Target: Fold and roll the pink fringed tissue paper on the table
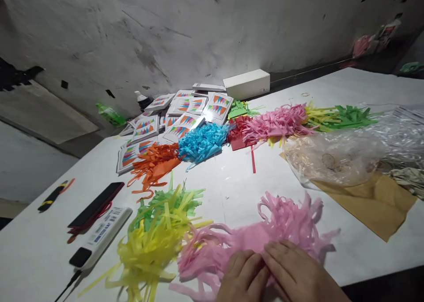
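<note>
I am working a bundle of pink fringed tissue paper (265,235) at the near edge of the white table (232,191), and I judge the way to do this well is to be pressing lightly along the uncut spine and keeping the loose strips fanned away from me, so that none is getting creased or torn under my palms.

Going from the left: a dark phone (96,204) and a white remote-like device (101,238) are lying at the near left, well apart from my hands. Just right of them a heap of yellow fringe (149,249) is sprawling over a green fringe (165,202), its strips touching the pink bundle's left end.

My left hand (243,277) is lying flat on the pink paper, fingers close together and slightly curled, pressing down rather than pinching; whether anything is caught beneath them I cannot tell. My right hand (300,275) is sitting just beside it, touching it, fingers likewise nearly closed and laid over the paper's near edge.

Farther off, orange (155,162), blue (202,143) and pink fringes (274,123) are lining up before a pile of printed cards (185,112). To the right, a clear plastic bag (334,158) is resting on brown paper (377,202).
</note>
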Demonstrator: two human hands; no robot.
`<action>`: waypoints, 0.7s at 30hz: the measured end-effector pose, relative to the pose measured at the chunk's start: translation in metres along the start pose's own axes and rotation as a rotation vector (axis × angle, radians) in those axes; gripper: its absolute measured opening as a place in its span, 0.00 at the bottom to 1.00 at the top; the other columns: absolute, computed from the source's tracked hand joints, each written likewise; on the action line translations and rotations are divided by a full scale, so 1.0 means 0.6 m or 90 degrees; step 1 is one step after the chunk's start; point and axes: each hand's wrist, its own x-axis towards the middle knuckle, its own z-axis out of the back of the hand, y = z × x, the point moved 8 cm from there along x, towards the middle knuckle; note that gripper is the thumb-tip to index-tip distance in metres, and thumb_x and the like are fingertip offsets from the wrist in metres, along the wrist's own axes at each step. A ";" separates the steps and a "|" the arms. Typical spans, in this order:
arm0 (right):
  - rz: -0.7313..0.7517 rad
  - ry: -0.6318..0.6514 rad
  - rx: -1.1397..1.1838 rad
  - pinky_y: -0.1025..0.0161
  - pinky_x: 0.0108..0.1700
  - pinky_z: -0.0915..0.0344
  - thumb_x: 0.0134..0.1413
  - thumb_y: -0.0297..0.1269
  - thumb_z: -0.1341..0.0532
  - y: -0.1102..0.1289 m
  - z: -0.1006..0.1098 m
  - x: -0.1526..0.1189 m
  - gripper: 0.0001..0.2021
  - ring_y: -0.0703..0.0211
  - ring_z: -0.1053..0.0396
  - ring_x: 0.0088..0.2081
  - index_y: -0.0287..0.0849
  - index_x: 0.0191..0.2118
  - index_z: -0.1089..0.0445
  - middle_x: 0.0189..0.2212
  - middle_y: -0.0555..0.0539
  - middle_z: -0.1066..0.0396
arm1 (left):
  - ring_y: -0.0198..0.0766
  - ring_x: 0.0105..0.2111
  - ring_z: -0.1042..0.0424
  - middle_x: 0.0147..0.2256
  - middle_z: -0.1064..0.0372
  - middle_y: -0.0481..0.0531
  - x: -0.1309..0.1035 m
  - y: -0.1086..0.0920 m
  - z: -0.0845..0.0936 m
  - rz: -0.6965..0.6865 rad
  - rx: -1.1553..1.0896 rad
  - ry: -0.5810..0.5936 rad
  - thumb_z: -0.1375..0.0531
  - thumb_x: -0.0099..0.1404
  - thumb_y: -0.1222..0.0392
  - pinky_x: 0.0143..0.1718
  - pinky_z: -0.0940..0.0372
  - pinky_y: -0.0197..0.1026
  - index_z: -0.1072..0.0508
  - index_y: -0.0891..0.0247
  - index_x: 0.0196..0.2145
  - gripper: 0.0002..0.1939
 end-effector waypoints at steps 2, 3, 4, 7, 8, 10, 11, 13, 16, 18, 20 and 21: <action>-0.013 0.035 0.047 0.62 0.49 0.23 0.66 0.32 0.52 0.003 -0.007 0.007 0.19 0.56 0.20 0.43 0.44 0.47 0.24 0.43 0.49 0.17 | 0.43 0.36 0.21 0.37 0.18 0.54 0.008 0.003 0.013 -0.016 -0.021 0.028 0.51 0.75 0.56 0.40 0.24 0.44 0.24 0.60 0.42 0.16; -0.025 0.046 0.061 0.63 0.49 0.23 0.67 0.34 0.53 -0.002 -0.002 0.008 0.19 0.57 0.20 0.43 0.44 0.47 0.24 0.43 0.49 0.18 | 0.43 0.36 0.21 0.37 0.18 0.54 0.011 0.005 0.022 -0.021 -0.032 0.030 0.52 0.75 0.54 0.40 0.24 0.43 0.24 0.60 0.42 0.17; -0.035 0.052 0.075 0.64 0.49 0.24 0.68 0.35 0.53 -0.010 0.007 0.009 0.19 0.58 0.20 0.43 0.45 0.47 0.24 0.43 0.49 0.18 | 0.42 0.36 0.21 0.36 0.18 0.54 0.013 0.007 0.031 -0.027 -0.040 0.023 0.53 0.75 0.51 0.41 0.24 0.43 0.25 0.61 0.41 0.20; -0.028 0.053 0.105 0.70 0.49 0.25 0.68 0.33 0.52 -0.025 0.033 0.011 0.18 0.62 0.20 0.43 0.47 0.45 0.24 0.42 0.50 0.17 | 0.43 0.36 0.21 0.35 0.18 0.55 0.012 0.010 0.041 -0.032 -0.055 0.008 0.53 0.74 0.45 0.43 0.24 0.43 0.25 0.62 0.41 0.23; -0.034 0.050 0.111 0.71 0.49 0.25 0.68 0.32 0.52 -0.028 0.036 0.010 0.18 0.62 0.20 0.42 0.47 0.44 0.23 0.41 0.50 0.17 | 0.43 0.36 0.21 0.35 0.18 0.55 0.010 0.011 0.041 -0.028 -0.059 -0.002 0.53 0.73 0.43 0.43 0.24 0.43 0.25 0.62 0.41 0.23; -0.046 0.047 0.117 0.70 0.48 0.24 0.67 0.31 0.52 -0.029 0.031 0.006 0.18 0.62 0.20 0.42 0.48 0.43 0.23 0.40 0.50 0.17 | 0.44 0.36 0.21 0.34 0.19 0.56 0.005 0.014 0.041 -0.004 -0.067 -0.043 0.53 0.73 0.43 0.42 0.23 0.44 0.25 0.61 0.40 0.23; -0.052 0.048 0.113 0.69 0.49 0.24 0.66 0.30 0.52 -0.027 0.024 0.002 0.19 0.61 0.20 0.42 0.48 0.43 0.23 0.39 0.50 0.17 | 0.44 0.36 0.21 0.33 0.19 0.56 0.003 0.016 0.040 0.008 -0.071 -0.053 0.52 0.73 0.44 0.42 0.22 0.44 0.26 0.61 0.40 0.22; -0.046 0.042 0.088 0.63 0.50 0.23 0.63 0.26 0.52 -0.021 0.011 -0.008 0.21 0.58 0.20 0.43 0.49 0.43 0.23 0.39 0.51 0.17 | 0.45 0.36 0.20 0.34 0.18 0.56 0.002 0.016 0.037 0.017 -0.077 -0.043 0.51 0.73 0.49 0.41 0.21 0.45 0.25 0.61 0.40 0.19; 0.008 0.034 0.035 0.58 0.51 0.22 0.55 0.20 0.52 -0.007 0.000 -0.019 0.23 0.54 0.20 0.43 0.47 0.41 0.23 0.38 0.52 0.17 | 0.47 0.37 0.18 0.35 0.17 0.58 0.003 0.012 0.036 -0.008 -0.070 0.001 0.48 0.71 0.53 0.42 0.20 0.45 0.25 0.62 0.42 0.15; 0.032 0.029 0.023 0.58 0.50 0.23 0.53 0.19 0.51 -0.002 0.001 -0.021 0.22 0.54 0.20 0.43 0.47 0.40 0.23 0.37 0.52 0.17 | 0.48 0.37 0.17 0.35 0.16 0.58 -0.001 0.010 0.038 -0.026 -0.051 0.005 0.45 0.70 0.54 0.41 0.20 0.46 0.25 0.63 0.43 0.13; 0.037 0.043 0.029 0.60 0.48 0.23 0.55 0.20 0.50 -0.001 0.001 -0.018 0.20 0.55 0.20 0.42 0.46 0.40 0.24 0.36 0.51 0.17 | 0.49 0.38 0.17 0.37 0.16 0.57 -0.008 0.010 0.034 -0.035 -0.038 0.018 0.43 0.66 0.60 0.41 0.19 0.47 0.25 0.62 0.44 0.10; 0.030 0.047 0.031 0.60 0.47 0.23 0.56 0.21 0.51 -0.002 0.002 -0.015 0.20 0.55 0.20 0.40 0.45 0.40 0.25 0.35 0.51 0.17 | 0.49 0.38 0.17 0.37 0.16 0.56 -0.012 0.010 0.030 -0.035 -0.036 0.025 0.43 0.64 0.63 0.41 0.19 0.47 0.26 0.61 0.43 0.11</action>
